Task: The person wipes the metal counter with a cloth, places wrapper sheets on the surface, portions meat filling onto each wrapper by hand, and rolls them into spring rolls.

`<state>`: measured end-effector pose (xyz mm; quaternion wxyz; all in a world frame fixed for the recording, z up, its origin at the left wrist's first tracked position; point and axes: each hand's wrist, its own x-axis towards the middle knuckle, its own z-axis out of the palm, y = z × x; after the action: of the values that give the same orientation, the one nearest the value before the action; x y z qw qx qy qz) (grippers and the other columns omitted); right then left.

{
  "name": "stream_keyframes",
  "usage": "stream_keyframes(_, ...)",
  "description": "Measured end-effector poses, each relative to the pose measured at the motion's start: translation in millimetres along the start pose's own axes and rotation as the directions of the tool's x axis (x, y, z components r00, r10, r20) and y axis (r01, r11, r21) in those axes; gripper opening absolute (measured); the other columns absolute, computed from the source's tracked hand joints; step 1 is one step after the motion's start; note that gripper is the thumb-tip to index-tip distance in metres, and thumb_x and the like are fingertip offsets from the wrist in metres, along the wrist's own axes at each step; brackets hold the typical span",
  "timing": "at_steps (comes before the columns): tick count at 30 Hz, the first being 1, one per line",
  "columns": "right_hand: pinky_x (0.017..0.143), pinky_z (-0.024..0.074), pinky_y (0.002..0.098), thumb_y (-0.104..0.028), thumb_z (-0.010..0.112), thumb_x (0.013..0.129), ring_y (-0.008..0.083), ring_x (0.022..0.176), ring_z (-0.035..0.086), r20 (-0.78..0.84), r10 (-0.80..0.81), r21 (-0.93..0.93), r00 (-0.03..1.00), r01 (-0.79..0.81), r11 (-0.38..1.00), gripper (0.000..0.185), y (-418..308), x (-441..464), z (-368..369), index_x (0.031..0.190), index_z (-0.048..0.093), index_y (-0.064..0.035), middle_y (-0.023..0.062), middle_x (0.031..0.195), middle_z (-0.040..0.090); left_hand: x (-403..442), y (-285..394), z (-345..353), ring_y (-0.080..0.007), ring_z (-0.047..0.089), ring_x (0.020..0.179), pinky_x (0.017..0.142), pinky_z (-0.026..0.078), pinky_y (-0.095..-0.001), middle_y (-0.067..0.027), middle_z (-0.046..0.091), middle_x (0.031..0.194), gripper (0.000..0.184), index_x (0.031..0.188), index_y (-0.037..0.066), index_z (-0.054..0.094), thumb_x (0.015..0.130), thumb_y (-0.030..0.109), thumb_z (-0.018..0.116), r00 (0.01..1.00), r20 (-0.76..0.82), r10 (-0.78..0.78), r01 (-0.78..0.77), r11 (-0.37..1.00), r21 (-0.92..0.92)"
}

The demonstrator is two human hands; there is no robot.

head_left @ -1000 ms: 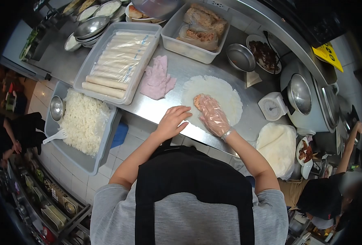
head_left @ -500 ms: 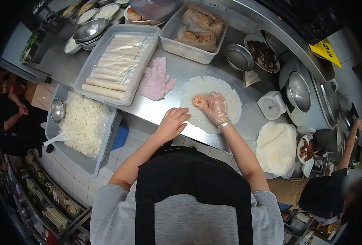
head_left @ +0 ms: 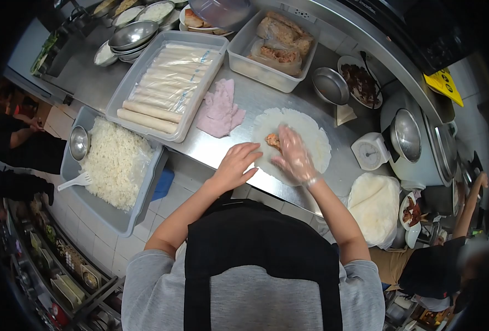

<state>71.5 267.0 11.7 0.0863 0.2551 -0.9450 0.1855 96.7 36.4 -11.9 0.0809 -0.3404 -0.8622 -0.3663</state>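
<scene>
Reaching with gloved right hand [head_left: 296,156], wide in grip, beside orange filling [head_left: 273,142] | reaching with bare left hand [head_left: 237,166], loosely wide, near wrapper's edge | showing filling on round wrapper [head_left: 318,144], atop table [head_left: 200,144]

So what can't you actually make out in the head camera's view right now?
All in the head view:
- How far the orange filling runs: the gloved right hand covers part of the area.
- The reading on the white scale: too small.
- The writing on the yellow sign: too small.
- The face of the co-worker at the right: blurred.
- The full shape of the clear plastic piece: cut off by the top edge.
</scene>
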Motion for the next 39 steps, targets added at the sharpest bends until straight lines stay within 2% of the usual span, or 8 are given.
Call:
stream_keyframes(4,0.114,0.0263,0.0445,-0.027,0.071,0.078,0.0351,0.138,0.032,0.258,-0.159,-0.064,0.953,0.181,0.981,0.081,-6,-16,-6,0.143,0.032,0.0010,0.0195,0.150,0.032,10,-16,-2,-0.0310,0.046,0.121,0.102,0.035,-0.0425,-0.0135,0.053,0.128,0.044,0.120,0.002,0.056,0.080,0.018,0.066,1.000,-0.004,-0.020,0.021,0.995,0.099)
stream_keyframes(14,0.112,0.0302,0.0428,-0.023,0.069,0.081,0.0370,0.136,0.035,0.242,-0.070,-0.067,0.968,0.089,0.994,0.063,-9,10,2,0.135,0.046,-0.0010,0.0208,0.144,0.040,5,-23,5,-0.0313,0.046,0.121,0.102,0.035,-0.0435,-0.0132,0.052,0.130,0.047,0.123,0.001,0.054,0.081,0.019,0.065,1.000,-0.009,-0.009,0.010,0.994,0.110)
stream_keyframes(16,0.106,0.0371,0.0423,-0.027,0.069,0.080,0.0373,0.128,0.044,0.177,-0.077,0.527,0.981,-0.028,0.850,0.057,17,21,5,0.129,0.053,-0.0035,0.0200,0.135,0.049,6,-25,4,-0.0316,0.046,0.121,0.101,0.035,-0.0433,-0.0134,0.052,0.130,0.047,0.123,0.002,0.055,0.081,0.019,0.065,1.000,-0.009,-0.002,0.003,0.995,0.101)
stream_keyframes(17,0.106,0.0371,0.0423,-0.027,0.069,0.080,0.0373,0.128,0.044,0.175,-0.078,0.524,0.982,-0.026,0.851,0.057,21,20,4,0.129,0.053,-0.0035,0.0200,0.135,0.049,7,-26,3,-0.0316,0.046,0.121,0.101,0.035,-0.0433,-0.0134,0.052,0.130,0.047,0.123,0.002,0.055,0.081,0.019,0.065,1.000,-0.012,0.002,0.000,0.995,0.102)
stream_keyframes(19,0.097,0.0420,0.0423,-0.029,0.072,0.077,0.0353,0.114,0.051,0.066,0.193,0.211,0.979,-0.203,0.956,0.048,13,20,-12,0.116,0.061,-0.0032,0.0168,0.120,0.056,8,-25,1,-0.0309,0.048,0.118,0.099,0.036,-0.0427,-0.0125,0.055,0.126,0.042,0.118,0.003,0.058,0.081,0.020,0.066,1.000,-0.015,-0.001,0.002,0.997,0.080)
stream_keyframes(20,0.090,0.0436,0.0423,-0.031,0.076,0.070,0.0320,0.099,0.054,-0.006,0.166,0.072,0.986,-0.165,0.984,0.045,15,20,-1,0.103,0.065,-0.0021,0.0134,0.104,0.058,9,-25,-1,-0.0309,0.048,0.118,0.099,0.036,-0.0427,-0.0125,0.055,0.126,0.042,0.118,0.003,0.058,0.081,0.020,0.066,1.000,-0.010,0.004,-0.003,0.997,0.079)
stream_keyframes(26,0.086,0.0426,0.0412,-0.033,0.078,0.063,0.0287,0.095,0.054,-0.023,0.211,0.125,0.977,-0.206,0.970,0.040,12,24,31,0.089,0.069,-0.0055,0.0099,0.095,0.057,17,-32,-3,-0.0287,0.051,0.109,0.094,0.037,-0.0416,-0.0091,0.060,0.113,0.032,0.107,0.005,0.064,0.081,0.022,0.067,0.999,-0.032,-0.039,0.042,0.995,0.095)
stream_keyframes(39,0.085,0.0418,0.0443,-0.032,0.075,0.068,0.0281,0.095,0.054,0.014,0.223,0.117,0.975,-0.223,0.968,0.032,-6,46,30,0.086,0.069,-0.0064,0.0089,0.092,0.058,17,-44,-3,-0.0282,0.054,0.106,0.093,0.039,-0.0411,-0.0081,0.061,0.112,0.031,0.105,0.006,0.064,0.077,0.016,0.070,0.999,-0.023,-0.026,0.026,1.000,0.011)
